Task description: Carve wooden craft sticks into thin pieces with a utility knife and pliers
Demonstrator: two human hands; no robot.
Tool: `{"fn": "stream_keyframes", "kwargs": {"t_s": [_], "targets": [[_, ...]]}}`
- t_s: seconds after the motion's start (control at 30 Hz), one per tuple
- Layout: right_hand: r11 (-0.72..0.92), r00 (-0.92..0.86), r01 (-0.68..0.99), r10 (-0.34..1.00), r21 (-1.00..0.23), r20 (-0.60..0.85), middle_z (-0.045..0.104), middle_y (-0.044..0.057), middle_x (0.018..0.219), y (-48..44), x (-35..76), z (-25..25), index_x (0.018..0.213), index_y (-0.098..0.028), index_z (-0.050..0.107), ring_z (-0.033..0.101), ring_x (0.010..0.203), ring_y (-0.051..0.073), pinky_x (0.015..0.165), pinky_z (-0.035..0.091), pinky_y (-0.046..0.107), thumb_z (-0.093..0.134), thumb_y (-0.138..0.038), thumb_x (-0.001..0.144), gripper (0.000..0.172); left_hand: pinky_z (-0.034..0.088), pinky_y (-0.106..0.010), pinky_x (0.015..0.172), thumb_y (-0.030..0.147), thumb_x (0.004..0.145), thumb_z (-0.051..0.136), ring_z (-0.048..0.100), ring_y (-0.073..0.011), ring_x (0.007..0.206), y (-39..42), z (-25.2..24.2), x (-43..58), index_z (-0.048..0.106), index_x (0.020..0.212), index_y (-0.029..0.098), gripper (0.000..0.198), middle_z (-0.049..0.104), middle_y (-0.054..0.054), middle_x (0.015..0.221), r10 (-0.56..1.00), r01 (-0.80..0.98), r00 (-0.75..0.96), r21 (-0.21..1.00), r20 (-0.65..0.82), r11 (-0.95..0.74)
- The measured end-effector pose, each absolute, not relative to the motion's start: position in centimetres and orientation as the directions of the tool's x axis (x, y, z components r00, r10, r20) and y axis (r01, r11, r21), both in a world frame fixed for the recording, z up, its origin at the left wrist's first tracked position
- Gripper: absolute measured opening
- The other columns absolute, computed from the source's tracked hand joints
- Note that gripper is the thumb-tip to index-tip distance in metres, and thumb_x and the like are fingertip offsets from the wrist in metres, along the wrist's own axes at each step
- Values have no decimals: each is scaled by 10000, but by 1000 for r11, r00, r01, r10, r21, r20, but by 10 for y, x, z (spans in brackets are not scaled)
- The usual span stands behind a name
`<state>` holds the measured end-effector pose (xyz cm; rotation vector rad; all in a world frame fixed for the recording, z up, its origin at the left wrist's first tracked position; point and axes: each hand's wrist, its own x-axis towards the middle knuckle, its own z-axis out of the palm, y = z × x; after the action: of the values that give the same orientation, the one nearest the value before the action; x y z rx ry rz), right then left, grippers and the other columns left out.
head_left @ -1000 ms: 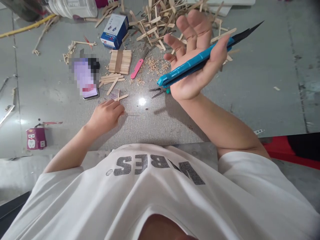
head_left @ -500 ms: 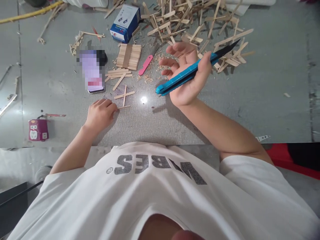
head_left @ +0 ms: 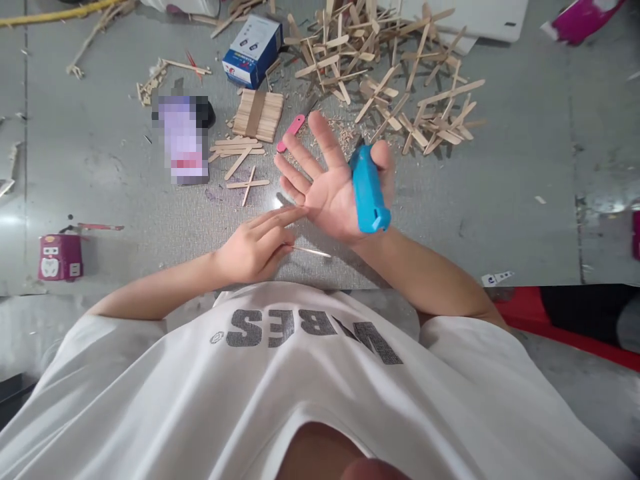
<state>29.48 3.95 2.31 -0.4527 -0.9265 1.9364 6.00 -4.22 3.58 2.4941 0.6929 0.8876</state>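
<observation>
My left hand (head_left: 255, 247) is low over the table near its front edge, pinching a thin wooden craft stick (head_left: 313, 251) that points right. Its index fingertip touches the edge of my right palm. My right hand (head_left: 330, 190) is turned palm up with its fingers spread, and its thumb clamps a blue utility knife (head_left: 370, 190) against the palm. The dark blade points away from me and is mostly hidden behind the handle. Ahead of my left hand lie two crossed craft sticks (head_left: 249, 185) and several loose sticks (head_left: 240, 148).
A banded bundle of sticks (head_left: 257, 117) lies before a blue-and-white box (head_left: 253, 50). Farther right spreads a heap of crossed sticks (head_left: 370, 60). A pink-handled knife (head_left: 291, 133) rests among wood shavings. To the left are a blurred phone (head_left: 183, 137) and a purple socket block (head_left: 60, 257).
My left hand has moved right, bringing the stick with it to my right hand. My right hand has come left and nearer, its fingers spreading and the knife turning to point away from me.
</observation>
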Motion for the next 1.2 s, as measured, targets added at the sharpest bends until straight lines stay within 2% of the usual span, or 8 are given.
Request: {"fn": "stream_keyframes", "kwargs": {"t_s": [0.17,0.37,0.5,0.63,0.8,0.9,1.03,1.2], "targets": [[-373,-605,-600,791,-708,96,531,-40,1761,35,297,19,1512,-461,627,376,1714,351,1403,243,726,804,-852,712,908,671,-517,1067,197,1110,481,699,-329,1450,-30,24,68,591,1090,202,111,711,-228,1532,530,360,632,392,565,-847],[-278,-518,-513,855,-812,34,521,-47,1765,29,291,20,1524,-479,598,404,1692,298,1350,417,617,606,-1026,738,958,711,-471,955,191,1089,529,763,-315,1308,-25,16,70,576,1053,200,61,777,-206,1406,457,324,620,323,638,-889],[-304,-542,-471,841,-828,0,515,-55,1767,28,289,18,1509,-486,595,414,1683,276,1340,424,602,604,-1041,715,969,696,-494,967,196,1096,514,751,-310,1295,-26,10,69,581,1059,203,77,766,-214,1402,496,284,611,414,617,-865],[-351,-588,-525,808,-776,33,512,-81,1762,23,285,9,1522,-511,582,385,1707,256,1364,390,606,514,-1032,804,890,678,-463,971,245,1136,483,732,-279,1253,-26,7,65,569,1063,205,119,753,-222,1354,537,230,612,519,581,-823],[-361,-620,-517,783,-776,49,476,-47,1788,12,279,2,1569,-475,556,355,1724,237,1401,327,589,333,-1021,892,898,661,-444,982,298,1148,483,728,-249,1164,-29,4,62,541,1053,212,140,751,-207,1281,614,175,550,641,566,-748],[-348,-609,-523,792,-778,55,455,-37,1804,6,278,5,1586,-461,553,317,1741,236,1414,303,564,356,-993,913,881,656,-417,976,285,1135,498,730,-236,1176,-30,1,61,538,1057,221,109,741,-205,1326,668,160,506,701,546,-695],[-343,-591,-476,806,-810,5,417,-42,1825,0,277,11,1601,-460,547,273,1760,271,1404,320,587,404,-1013,895,909,653,-417,980,222,1103,521,724,-253,1209,-29,-1,60,548,1066,202,50,724,-238,1358,647,114,528,709,550,-696],[-360,-633,-509,772,-782,56,450,-48,1811,-9,274,6,1619,-476,551,387,1717,269,1434,264,595,374,-949,979,815,653,-424,988,198,1076,552,754,-248,1140,-24,0,57,532,1049,216,38,763,-197,1251,656,60,569,771,495,-634]]}}
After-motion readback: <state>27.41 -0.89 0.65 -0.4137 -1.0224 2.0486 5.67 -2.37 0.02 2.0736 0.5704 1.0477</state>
